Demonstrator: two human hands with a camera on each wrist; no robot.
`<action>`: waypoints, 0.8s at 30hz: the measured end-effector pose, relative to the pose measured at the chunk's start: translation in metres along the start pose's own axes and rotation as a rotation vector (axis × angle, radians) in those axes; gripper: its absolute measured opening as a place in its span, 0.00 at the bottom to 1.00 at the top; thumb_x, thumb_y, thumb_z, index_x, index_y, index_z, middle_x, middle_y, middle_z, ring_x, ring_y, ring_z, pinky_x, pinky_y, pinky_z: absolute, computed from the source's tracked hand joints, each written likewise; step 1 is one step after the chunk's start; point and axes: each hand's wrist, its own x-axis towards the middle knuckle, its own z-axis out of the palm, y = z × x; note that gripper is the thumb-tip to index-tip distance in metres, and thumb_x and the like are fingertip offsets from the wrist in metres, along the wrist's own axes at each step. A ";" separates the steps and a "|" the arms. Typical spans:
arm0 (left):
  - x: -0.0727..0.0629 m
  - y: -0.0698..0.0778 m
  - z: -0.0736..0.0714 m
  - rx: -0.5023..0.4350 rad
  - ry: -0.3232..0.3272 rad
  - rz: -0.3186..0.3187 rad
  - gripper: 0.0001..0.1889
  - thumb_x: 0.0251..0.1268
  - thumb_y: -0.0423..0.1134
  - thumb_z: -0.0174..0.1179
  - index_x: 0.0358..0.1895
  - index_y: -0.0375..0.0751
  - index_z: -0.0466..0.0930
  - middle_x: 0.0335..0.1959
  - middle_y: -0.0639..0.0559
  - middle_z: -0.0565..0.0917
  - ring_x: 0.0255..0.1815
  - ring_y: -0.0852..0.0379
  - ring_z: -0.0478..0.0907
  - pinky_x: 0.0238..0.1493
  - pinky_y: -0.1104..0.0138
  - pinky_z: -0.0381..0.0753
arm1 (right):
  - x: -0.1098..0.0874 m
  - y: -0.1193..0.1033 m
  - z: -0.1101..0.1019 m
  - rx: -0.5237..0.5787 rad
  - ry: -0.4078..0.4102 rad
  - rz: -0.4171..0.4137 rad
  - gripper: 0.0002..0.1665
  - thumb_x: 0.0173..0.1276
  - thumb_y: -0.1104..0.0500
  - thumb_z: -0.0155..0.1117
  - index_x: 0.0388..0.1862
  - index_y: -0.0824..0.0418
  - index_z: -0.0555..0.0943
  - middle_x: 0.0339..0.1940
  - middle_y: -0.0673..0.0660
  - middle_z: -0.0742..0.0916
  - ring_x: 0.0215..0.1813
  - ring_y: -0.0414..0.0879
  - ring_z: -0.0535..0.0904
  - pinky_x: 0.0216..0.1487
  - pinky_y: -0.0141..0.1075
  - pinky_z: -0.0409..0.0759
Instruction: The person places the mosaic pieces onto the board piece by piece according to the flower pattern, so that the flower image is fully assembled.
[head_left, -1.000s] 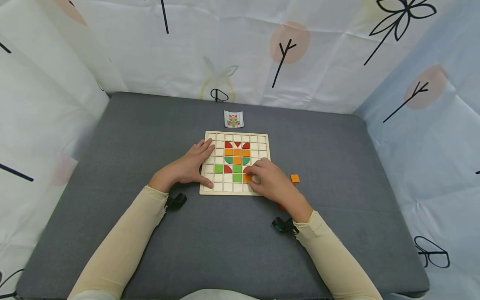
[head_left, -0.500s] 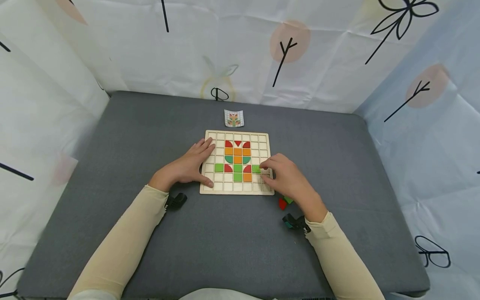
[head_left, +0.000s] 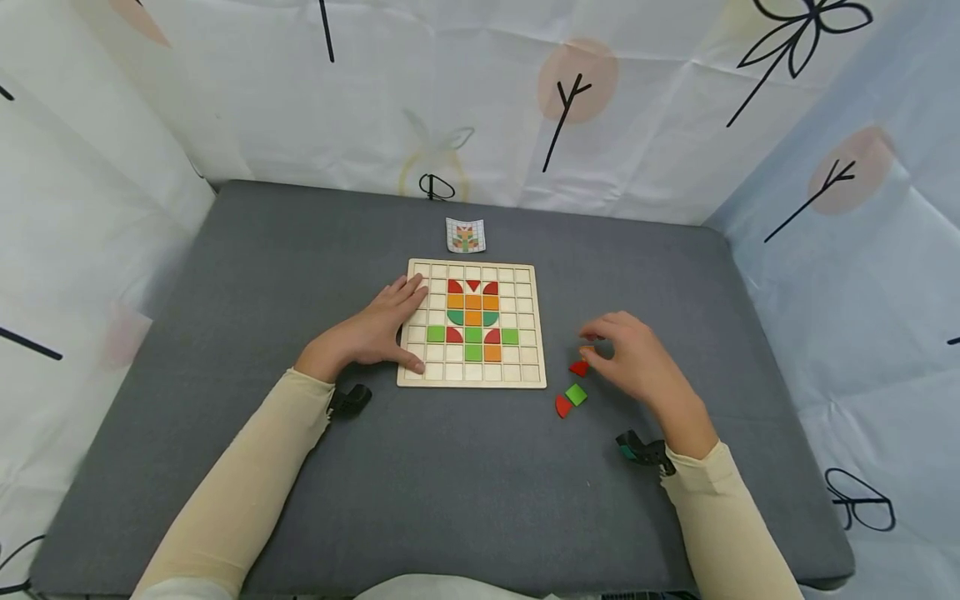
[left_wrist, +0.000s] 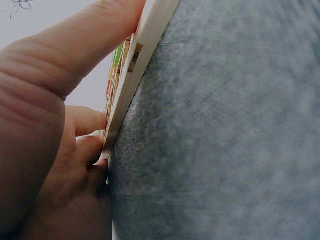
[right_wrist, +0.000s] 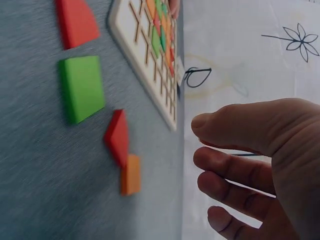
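Note:
My left hand [head_left: 371, 332] rests on the left edge of a wooden grid board [head_left: 528, 367], fingers and thumb spread apart. The left wrist view shows its thumb [left_wrist: 95, 35] against the board's rim. Red, orange and green tiles sit in the board's middle cells, among them a light green square [head_left: 510, 337] at the right of its row. Off the board, my right hand [head_left: 637, 354] hovers over a loose orange tile [right_wrist: 131, 175], mostly hidden in the head view. In the right wrist view, thumb and fingers are apart and hold nothing. A red tile [right_wrist: 118, 137] touches the orange one.
Nearer the person lie a loose green square [head_left: 576, 394] and another red tile [head_left: 563, 407]. A small printed card [head_left: 466, 236] with a coloured grid pattern lies behind the board. The grey padded table [head_left: 315, 242] meets patterned white curtains at the back and sides.
My right hand has moved from the board's right side rightward to the loose tiles, having let go of the light green square in its cell. The left hand has stayed on the board.

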 end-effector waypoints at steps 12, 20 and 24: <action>0.000 0.000 0.000 -0.001 0.003 0.005 0.73 0.52 0.60 0.85 0.89 0.33 0.42 0.91 0.40 0.36 0.90 0.38 0.27 0.85 0.43 0.35 | -0.018 0.008 0.018 -0.039 -0.066 -0.017 0.15 0.68 0.67 0.79 0.53 0.61 0.92 0.53 0.60 0.89 0.57 0.61 0.83 0.57 0.59 0.82; 0.001 -0.001 0.001 0.005 0.006 0.003 0.73 0.51 0.61 0.85 0.89 0.34 0.43 0.91 0.40 0.36 0.90 0.39 0.28 0.85 0.44 0.34 | -0.020 0.008 0.029 -0.047 -0.045 -0.024 0.15 0.64 0.67 0.82 0.50 0.60 0.92 0.50 0.57 0.89 0.55 0.58 0.82 0.56 0.57 0.82; 0.000 -0.001 0.000 0.005 0.008 0.004 0.73 0.51 0.61 0.85 0.89 0.33 0.43 0.91 0.40 0.37 0.90 0.39 0.28 0.85 0.45 0.33 | -0.019 0.007 0.030 -0.050 -0.041 -0.028 0.16 0.64 0.68 0.82 0.50 0.60 0.92 0.49 0.57 0.89 0.54 0.57 0.82 0.55 0.56 0.83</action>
